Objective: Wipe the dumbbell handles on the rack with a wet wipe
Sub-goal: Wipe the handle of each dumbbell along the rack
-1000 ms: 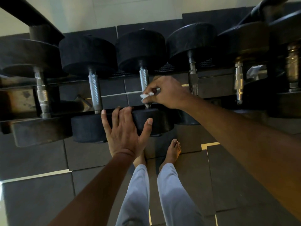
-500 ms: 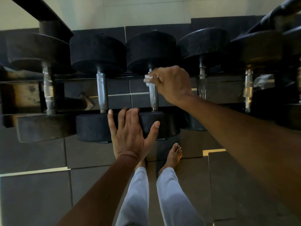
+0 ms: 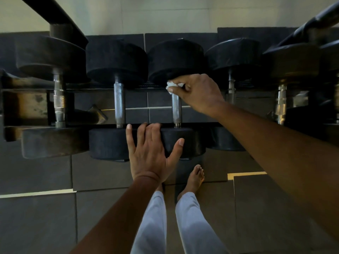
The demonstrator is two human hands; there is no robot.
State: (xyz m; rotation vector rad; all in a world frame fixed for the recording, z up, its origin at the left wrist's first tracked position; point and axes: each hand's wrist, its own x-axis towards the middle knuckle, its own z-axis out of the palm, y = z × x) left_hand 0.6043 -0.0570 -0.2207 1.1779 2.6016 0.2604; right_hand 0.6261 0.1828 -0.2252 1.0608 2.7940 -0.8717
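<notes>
Rack edge | left hand spread | right hand pinching wipe on handle

Wet wipe white; dumbbell heads matte black; handles silver, cross-hatch knurled; floor tiles dark grey, pale seams; trousers light grey

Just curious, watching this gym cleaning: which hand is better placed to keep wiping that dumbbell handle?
The right hand. It already pinches the wet wipe at the far end of the handle. The left hand holds no wipe and rests flat on the near weight heads.
</notes>
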